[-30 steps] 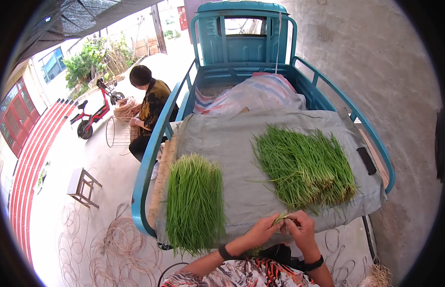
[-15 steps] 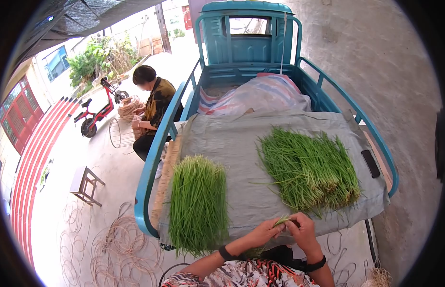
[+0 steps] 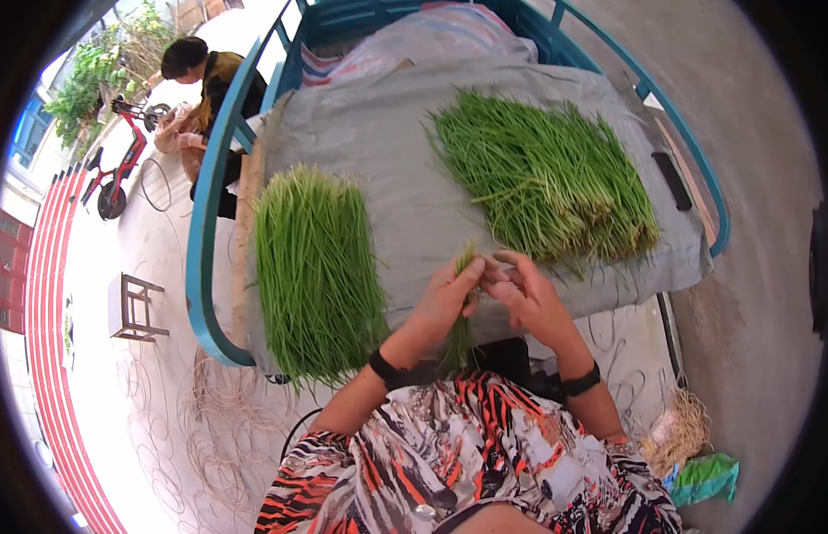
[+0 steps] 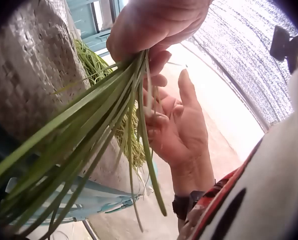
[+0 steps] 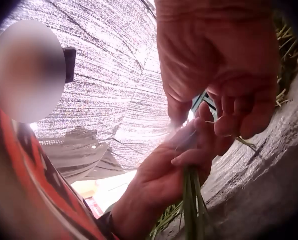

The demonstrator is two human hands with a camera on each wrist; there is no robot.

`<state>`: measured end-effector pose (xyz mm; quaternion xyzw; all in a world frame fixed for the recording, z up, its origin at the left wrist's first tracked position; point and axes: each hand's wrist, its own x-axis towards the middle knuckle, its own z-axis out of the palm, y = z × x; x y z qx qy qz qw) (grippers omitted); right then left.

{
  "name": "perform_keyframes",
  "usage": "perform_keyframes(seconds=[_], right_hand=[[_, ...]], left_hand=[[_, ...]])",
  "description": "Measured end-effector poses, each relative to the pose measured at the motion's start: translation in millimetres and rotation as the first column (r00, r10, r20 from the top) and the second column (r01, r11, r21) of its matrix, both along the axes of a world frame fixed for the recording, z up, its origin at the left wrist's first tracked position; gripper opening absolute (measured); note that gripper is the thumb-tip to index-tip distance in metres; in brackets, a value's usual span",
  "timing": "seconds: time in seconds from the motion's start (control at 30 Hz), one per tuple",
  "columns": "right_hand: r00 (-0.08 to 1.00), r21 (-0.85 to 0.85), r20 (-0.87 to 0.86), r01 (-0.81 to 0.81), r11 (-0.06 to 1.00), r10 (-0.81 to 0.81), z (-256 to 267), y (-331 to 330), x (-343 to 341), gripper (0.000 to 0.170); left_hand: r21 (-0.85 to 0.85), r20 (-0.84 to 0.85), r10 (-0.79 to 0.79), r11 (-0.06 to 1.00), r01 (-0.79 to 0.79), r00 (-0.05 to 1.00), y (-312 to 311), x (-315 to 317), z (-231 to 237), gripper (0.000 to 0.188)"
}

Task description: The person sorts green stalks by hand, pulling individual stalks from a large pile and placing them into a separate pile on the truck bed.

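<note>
My left hand (image 3: 441,303) holds a small bunch of chives (image 4: 84,115), its pale ends upward and the green leaves hanging toward my lap. Close on the right, my right hand (image 3: 531,307) has several fingers curled at the bunch's pale ends. A thin pale strand (image 5: 209,121) shows at its fingertips in the right wrist view. A thick pile of chives (image 3: 318,276) lies left of my hands on a grey woven sheet (image 3: 392,160). A wider pile (image 3: 547,182) lies beyond my right hand, cut ends facing me.
The sheet covers the rear of a blue cargo bed with a side rail (image 3: 200,240). A black phone (image 3: 671,181) lies at the sheet's right side. Leftward are a seated person (image 3: 227,93), a stool (image 3: 138,307) and a red scooter (image 3: 120,165). Looped strands (image 3: 223,400) litter the floor.
The head view has tilted down, so the piles sit higher in it. The bunch has turned from slanting to upright in my left hand, and my right hand has drawn slightly away.
</note>
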<state>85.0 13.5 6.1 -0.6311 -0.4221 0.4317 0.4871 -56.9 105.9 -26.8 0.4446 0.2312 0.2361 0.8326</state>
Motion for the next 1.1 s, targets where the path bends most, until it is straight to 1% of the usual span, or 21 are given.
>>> perform_keyframes(seconds=[0.07, 0.17, 0.27, 0.37, 0.57, 0.67, 0.87, 0.97, 1.07, 1.1], right_hand=[[0.982, -0.119, 0.12, -0.134, 0.984, 0.148, -1, -1, -1, 0.028], [0.989, -0.165, -0.018, -0.145, 0.976, 0.144, -10, -6, 7, 0.025], [0.995, -0.117, -0.079, -0.066, 0.991, 0.057, -12, -14, 12, 0.026], [0.997, -0.107, -0.079, -0.028, 0.994, 0.019, -16, -27, 20, 0.024], [0.995, -0.105, -0.096, 0.005, 0.994, -0.015, -23, -49, 31, 0.023], [0.991, -0.139, -0.076, 0.097, 0.985, -0.109, -21, -61, 35, 0.023], [0.965, -0.061, -0.117, 0.231, 0.971, -0.237, -31, -81, 49, 0.021], [0.948, 0.108, -0.12, 0.307, 0.946, -0.294, -29, -73, 43, 0.019], [0.961, 0.258, 0.135, 0.201, 0.945, -0.241, -13, -53, 32, 0.018], [0.932, 0.309, 0.293, 0.122, 0.943, -0.216, -9, -45, 29, 0.019]], left_hand=[[-0.043, 0.03, 0.046, 0.998, -0.045, 0.998, 2, 1, -7, 0.028], [-0.091, 0.071, 0.195, 0.978, -0.189, 0.978, 4, 0, -14, 0.029], [-0.145, 0.086, 0.296, 0.948, -0.282, 0.951, 8, 0, -18, 0.028], [-0.194, 0.071, 0.358, 0.921, -0.339, 0.931, 13, 0, -20, 0.026], [-0.332, 0.116, 0.392, 0.881, -0.336, 0.913, 15, 3, -29, 0.023], [-0.346, 0.119, 0.407, 0.872, -0.346, 0.906, 16, 5, -32, 0.023], [-0.36, 0.157, 0.401, 0.874, -0.326, 0.902, 18, 4, -34, 0.023], [-0.337, 0.14, 0.385, 0.885, -0.322, 0.912, 14, 3, -26, 0.024], [-0.31, 0.145, 0.348, 0.905, -0.291, 0.926, 10, 2, -22, 0.024], [-0.298, 0.148, 0.332, 0.913, -0.278, 0.932, 9, 2, -21, 0.024]])
